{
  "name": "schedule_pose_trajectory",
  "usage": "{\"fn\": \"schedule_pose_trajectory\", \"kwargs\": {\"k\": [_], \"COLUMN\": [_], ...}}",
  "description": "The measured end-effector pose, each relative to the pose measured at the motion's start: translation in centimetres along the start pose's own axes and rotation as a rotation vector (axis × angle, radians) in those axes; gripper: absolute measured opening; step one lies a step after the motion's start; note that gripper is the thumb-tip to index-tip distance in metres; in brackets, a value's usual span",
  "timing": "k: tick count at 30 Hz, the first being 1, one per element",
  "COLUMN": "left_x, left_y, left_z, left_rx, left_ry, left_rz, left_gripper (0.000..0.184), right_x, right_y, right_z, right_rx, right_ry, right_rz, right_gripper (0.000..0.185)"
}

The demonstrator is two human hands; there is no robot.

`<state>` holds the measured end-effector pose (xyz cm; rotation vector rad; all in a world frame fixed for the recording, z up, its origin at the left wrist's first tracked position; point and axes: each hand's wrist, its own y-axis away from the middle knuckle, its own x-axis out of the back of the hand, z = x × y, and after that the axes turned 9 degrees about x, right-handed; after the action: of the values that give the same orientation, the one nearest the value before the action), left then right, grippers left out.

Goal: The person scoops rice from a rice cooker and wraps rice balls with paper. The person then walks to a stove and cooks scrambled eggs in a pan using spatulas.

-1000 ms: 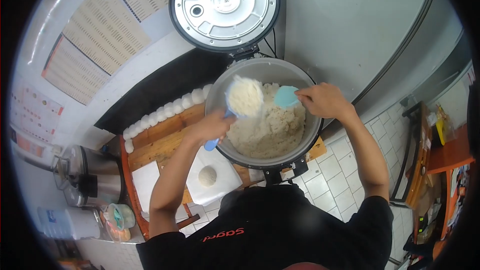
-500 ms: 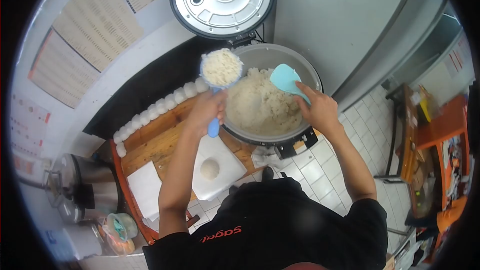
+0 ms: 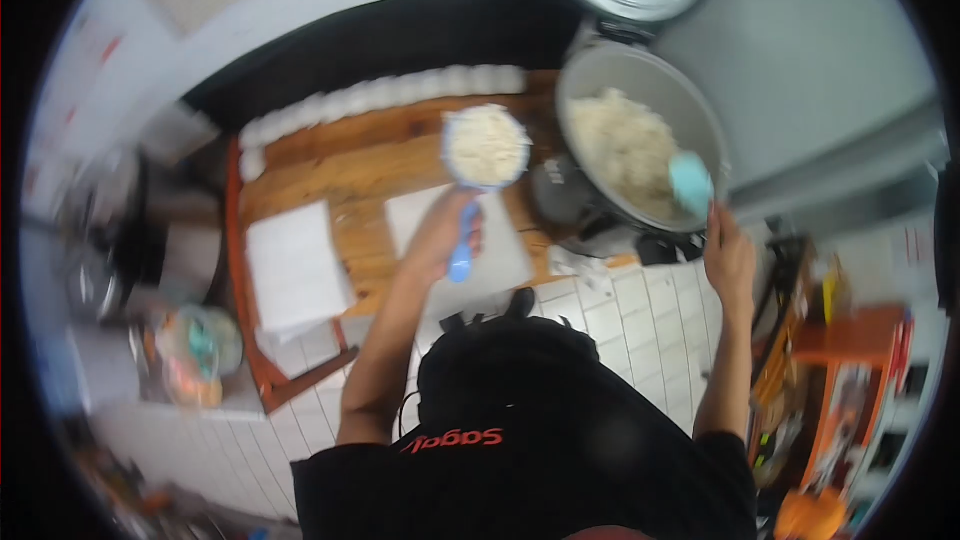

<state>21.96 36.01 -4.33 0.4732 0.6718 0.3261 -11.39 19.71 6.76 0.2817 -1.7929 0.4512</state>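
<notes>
Fingers of the left hand point(image 3: 443, 237) clenched round the blue-handled scoop point(image 3: 461, 260), cup heaped with rice point(image 3: 487, 145). Right hand point(image 3: 733, 262) grips the pale-blue paddle point(image 3: 690, 183), blade inside the cooker pot point(image 3: 655, 75); blur hides whether it touches anything. Changed within the second: scoop has swung from the pot's rim to hang above the wooden tabletop point(image 3: 375, 160), so its load is now well apart from the pot. Scoop's long axis runs away from the body, leaning slightly right: cup foremost, opening upward, handle nearest the body.
</notes>
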Motion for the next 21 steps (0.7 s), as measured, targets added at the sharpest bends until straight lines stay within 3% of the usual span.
{"fn": "schedule_pose_trajectory", "kwargs": {"k": [2, 4, 6, 8, 10, 12, 15, 18, 21], "left_x": [2.7, 6.6, 10.7, 15.4, 20.3, 26.8, 33.4, 33.6, 32.4], "left_y": [1.4, 1.8, 3.6, 5.9, 8.2, 8.4, 7.7, 7.9, 8.3], "left_z": [-1.6, -4.3, -6.3, -7.9, -8.4, -11.0, -15.3, -13.3, -12.1], "left_rx": [0.039, -0.053, -0.224, -0.441, -0.638, -0.536, 0.077, 0.060, -0.110], "left_ry": [0.274, 0.524, 0.682, 0.572, -0.064, -0.857, -1.030, -1.072, -1.005], "left_rz": [-0.095, -0.146, -0.083, 0.334, 1.047, 1.652, 1.615, 1.601, 1.725], "left_gripper": [0.021, 0.024, 0.026, 0.027, 0.045, 0.056, 0.060, 0.063, 0.063], "right_x": [-3.0, -3.7, -2.8, -3.5, -3.6, -3.4, -3.0, -1.7, -1.9], "right_y": [1.0, 0.1, -0.1, 0.1, 0.4, 0.5, 0.3, 0.3, 0.5], "right_z": [1.4, 3.6, 2.0, 1.4, 1.0, 0.5, 0.5, 0.0, 2.9], "right_rx": [0.154, 0.196, 0.110, 0.097, 0.078, 0.063, 0.051, 0.022, 0.049], "right_ry": [0.080, 0.060, 0.004, -0.015, -0.012, -0.005, 0.042, -0.065, -0.216], "right_rz": [-0.136, -0.155, -0.184, -0.158, -0.148, -0.149, -0.178, -0.234, -0.109], "right_gripper": [0.038, 0.038, 0.040, 0.040, 0.040, 0.040, 0.039, 0.038, 0.037]}}
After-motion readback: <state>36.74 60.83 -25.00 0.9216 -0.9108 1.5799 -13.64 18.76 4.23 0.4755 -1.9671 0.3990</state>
